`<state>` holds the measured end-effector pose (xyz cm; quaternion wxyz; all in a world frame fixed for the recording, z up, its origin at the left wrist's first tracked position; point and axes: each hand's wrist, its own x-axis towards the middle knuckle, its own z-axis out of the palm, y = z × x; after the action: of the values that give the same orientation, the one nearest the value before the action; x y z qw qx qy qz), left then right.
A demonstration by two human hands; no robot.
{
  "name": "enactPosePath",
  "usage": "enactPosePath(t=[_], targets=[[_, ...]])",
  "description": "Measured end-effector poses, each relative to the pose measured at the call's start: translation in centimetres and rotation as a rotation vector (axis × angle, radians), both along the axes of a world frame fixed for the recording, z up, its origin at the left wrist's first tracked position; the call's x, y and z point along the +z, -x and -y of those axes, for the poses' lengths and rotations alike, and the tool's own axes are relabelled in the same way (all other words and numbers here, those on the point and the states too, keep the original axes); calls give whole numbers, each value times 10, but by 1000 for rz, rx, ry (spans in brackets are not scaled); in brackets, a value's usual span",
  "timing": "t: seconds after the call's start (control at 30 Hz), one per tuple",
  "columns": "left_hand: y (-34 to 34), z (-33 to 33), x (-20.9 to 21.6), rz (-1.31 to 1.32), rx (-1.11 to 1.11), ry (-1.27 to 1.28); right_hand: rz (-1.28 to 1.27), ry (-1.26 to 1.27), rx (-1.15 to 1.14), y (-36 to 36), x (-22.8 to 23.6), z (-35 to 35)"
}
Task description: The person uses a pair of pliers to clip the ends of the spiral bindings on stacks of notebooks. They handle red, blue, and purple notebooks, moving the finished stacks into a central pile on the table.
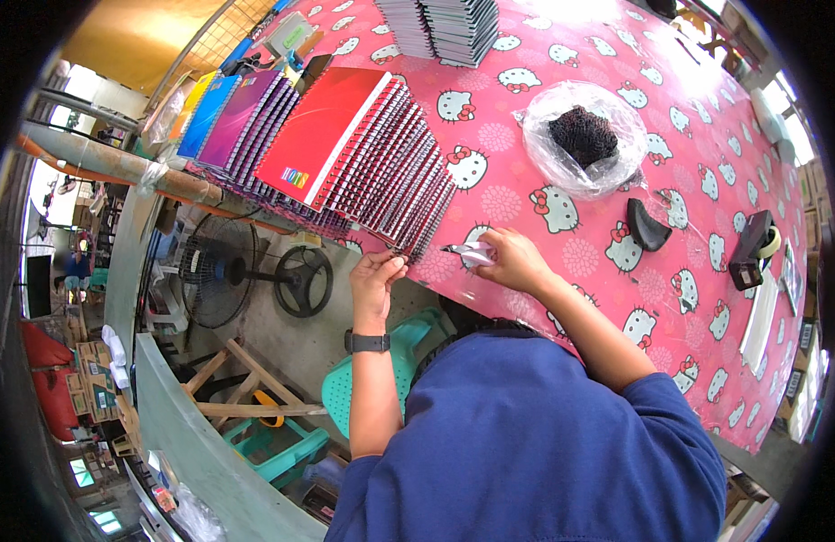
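Note:
My left hand, with a dark watch at the wrist, is closed in a pinch at the near lower corner of a stack of red spiral notebooks. Its fingertips meet the end of a wire coil there. Just to the right, my right hand is wrapped round a small pair of pliers with pale handles. Their dark tip points left toward the notebooks, a short way off from them. Dark coils line the right side of the red stack.
Purple and blue notebooks adjoin the red stack. Beyond are grey stacked books. On the pink patterned tablecloth lie a clear bag of black coils, a black curved piece and a tape dispenser. A green chair stands below.

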<state>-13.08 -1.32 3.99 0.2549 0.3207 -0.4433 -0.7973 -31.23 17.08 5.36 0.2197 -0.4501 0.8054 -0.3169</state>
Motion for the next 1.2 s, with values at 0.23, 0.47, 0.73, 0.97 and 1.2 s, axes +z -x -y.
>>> enactPosePath(t=[0.23,0.47,0.73,0.97,1.2], targets=[[-4,3,-1,88,14,531,-87,5,27,-2,-6,1],[1,7,20,160,-57,-13,-84,50,66,-10,-6,15],[-5,-9,16,89,1,-175,-88,57,40,-17,2,22],[3,-27,34,353,120,1334,-117,53,30,-10,-9,8],[-4,-37,45,240,-7,549,-111,119,5,-18,-9,8]])
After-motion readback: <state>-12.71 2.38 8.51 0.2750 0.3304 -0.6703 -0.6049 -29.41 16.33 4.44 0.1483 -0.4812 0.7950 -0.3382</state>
